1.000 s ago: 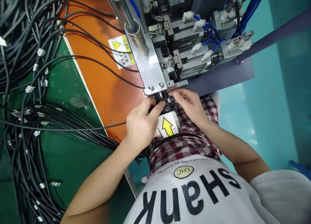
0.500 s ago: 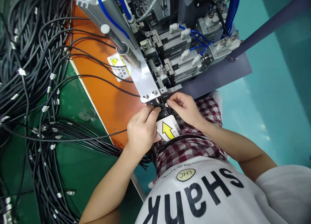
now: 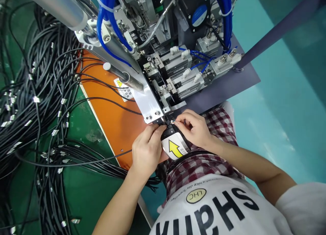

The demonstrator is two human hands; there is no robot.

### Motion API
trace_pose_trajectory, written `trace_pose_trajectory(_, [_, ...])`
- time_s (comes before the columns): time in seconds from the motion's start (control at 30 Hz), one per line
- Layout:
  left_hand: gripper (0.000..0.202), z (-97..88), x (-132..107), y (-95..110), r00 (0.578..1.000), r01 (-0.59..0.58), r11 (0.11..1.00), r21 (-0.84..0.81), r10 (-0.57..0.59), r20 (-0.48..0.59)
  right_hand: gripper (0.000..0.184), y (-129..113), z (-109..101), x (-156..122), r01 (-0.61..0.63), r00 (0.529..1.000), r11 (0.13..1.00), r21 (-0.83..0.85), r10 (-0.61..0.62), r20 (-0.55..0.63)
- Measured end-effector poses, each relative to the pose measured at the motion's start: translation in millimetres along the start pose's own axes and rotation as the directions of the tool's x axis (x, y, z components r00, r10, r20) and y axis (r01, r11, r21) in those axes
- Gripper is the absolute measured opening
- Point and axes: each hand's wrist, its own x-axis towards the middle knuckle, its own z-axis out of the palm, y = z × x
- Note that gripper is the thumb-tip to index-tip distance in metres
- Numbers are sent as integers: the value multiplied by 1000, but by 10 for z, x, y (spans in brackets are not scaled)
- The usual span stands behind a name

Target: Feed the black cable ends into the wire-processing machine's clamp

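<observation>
My left hand (image 3: 146, 150) is closed in a pinch on a thin black cable (image 3: 84, 163) that runs in from the left across the orange mat. My right hand (image 3: 195, 128) pinches the cable's stripped wire end (image 3: 172, 121). Both hands hold it at the small black fixture under the machine's metal plate (image 3: 146, 104). A white label with a yellow arrow (image 3: 174, 147) sits just below my fingers.
The machine (image 3: 173, 61) with pneumatic cylinders and blue hoses fills the top centre. An orange mat (image 3: 112, 119) lies on the green bench (image 3: 76, 190). A big heap of black cables with metal ties (image 3: 33, 102) covers the left. Teal floor (image 3: 280, 102) is on the right.
The view has tilted up and back, showing more of the machine. Both hands stay pinched at the fixture, shifted slightly down in the picture.
</observation>
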Motion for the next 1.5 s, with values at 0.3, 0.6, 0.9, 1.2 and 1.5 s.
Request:
trace_pose_trajectory(0.3, [22, -72, 31, 39, 999, 39, 999, -1, -39, 1, 24, 139, -42, 85, -318, 937, 914, 252, 263, 229])
trace_pose_trajectory(0.6, [29, 27, -134, 84, 992, 78, 996, -34, -81, -98, 37, 66, -39, 138, -417, 901, 843, 339, 333, 279])
trace_pose_trajectory(0.9, [25, 69, -180, -3, 988, 31, 999, -28, -35, -147, 30, -3, 47, 200, -448, 890, 779, 438, 341, 304])
trace_pose_trajectory(1.2, [25, 82, -176, -24, 985, 19, 1000, -2, -19, -170, 37, 11, -23, 134, -510, 854, 721, 470, 360, 375])
trace_pose_trajectory(1.5, [28, 103, -192, -38, 985, -10, 999, 42, 17, -174, 27, 69, -12, 143, -393, 904, 841, 372, 281, 321])
